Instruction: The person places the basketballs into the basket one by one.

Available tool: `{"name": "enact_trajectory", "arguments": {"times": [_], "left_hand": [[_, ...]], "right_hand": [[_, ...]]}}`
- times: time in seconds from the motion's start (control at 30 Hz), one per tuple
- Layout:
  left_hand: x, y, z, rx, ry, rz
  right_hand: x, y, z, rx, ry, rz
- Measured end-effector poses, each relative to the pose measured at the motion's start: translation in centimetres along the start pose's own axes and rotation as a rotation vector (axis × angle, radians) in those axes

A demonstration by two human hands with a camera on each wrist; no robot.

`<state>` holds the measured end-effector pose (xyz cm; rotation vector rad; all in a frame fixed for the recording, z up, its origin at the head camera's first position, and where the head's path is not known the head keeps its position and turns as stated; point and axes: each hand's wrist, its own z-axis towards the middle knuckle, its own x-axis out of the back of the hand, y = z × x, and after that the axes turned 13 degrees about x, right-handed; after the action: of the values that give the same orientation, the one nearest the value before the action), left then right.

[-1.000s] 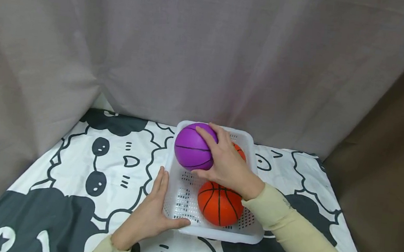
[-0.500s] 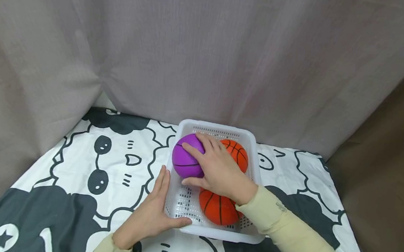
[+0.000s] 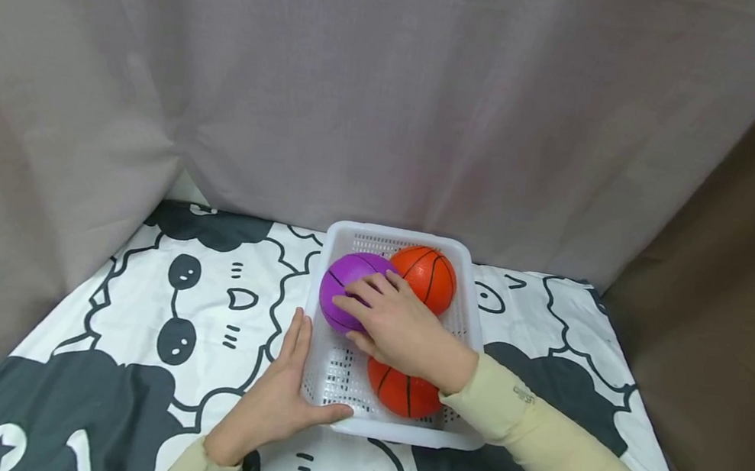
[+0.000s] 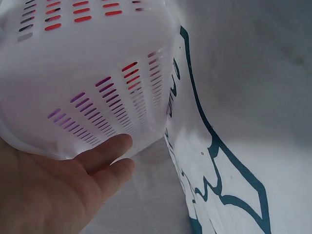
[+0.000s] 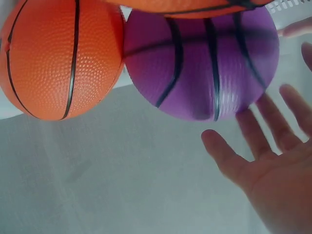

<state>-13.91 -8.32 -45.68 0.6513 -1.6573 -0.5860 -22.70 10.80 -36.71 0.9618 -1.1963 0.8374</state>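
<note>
A white perforated plastic basket (image 3: 334, 384) holds a purple toy basketball (image 3: 349, 275) at its left side. Two orange toy basketballs share it: a far one (image 3: 424, 277) touching the purple ball, and a near one (image 3: 404, 393), partly covered by my right hand (image 3: 402, 330). That hand lies over the purple ball's right side. In the right wrist view its fingers (image 5: 253, 129) are spread and touch or nearly touch the ball, and the thumb stands clear of it. Outside the basket, my left hand (image 3: 280, 398) rests straight fingers along the left wall, thumb at the near rim.
Under the basket lies a white and dark grey cloth (image 3: 111, 407) with cartoon faces. A grey curtain (image 3: 392, 99) hangs right behind the basket, and a brown one (image 3: 729, 303) hangs at the right.
The purple ball has come down and slightly nearer into the basket, and my right hand's grip on it has loosened. The far orange ball has shifted a little left. My left hand stays put.
</note>
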Motion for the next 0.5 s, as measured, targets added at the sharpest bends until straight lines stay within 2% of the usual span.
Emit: {"name": "enact_trajectory", "arguments": {"times": [0.17,0.4,0.5], "left_hand": [[-0.1,0.0,0.1,0.002,-0.006,0.001],[-0.2,-0.1,0.5,-0.011,0.005,0.001],[-0.1,-0.2,0.7,-0.02,0.01,0.015]], "right_hand": [[0.3,-0.8,-0.3,-0.006,-0.039,0.025],[-0.4,-1.9,-0.4,-0.019,-0.064,-0.064],[-0.7,-1.9,-0.5,-0.01,-0.057,-0.061]]}}
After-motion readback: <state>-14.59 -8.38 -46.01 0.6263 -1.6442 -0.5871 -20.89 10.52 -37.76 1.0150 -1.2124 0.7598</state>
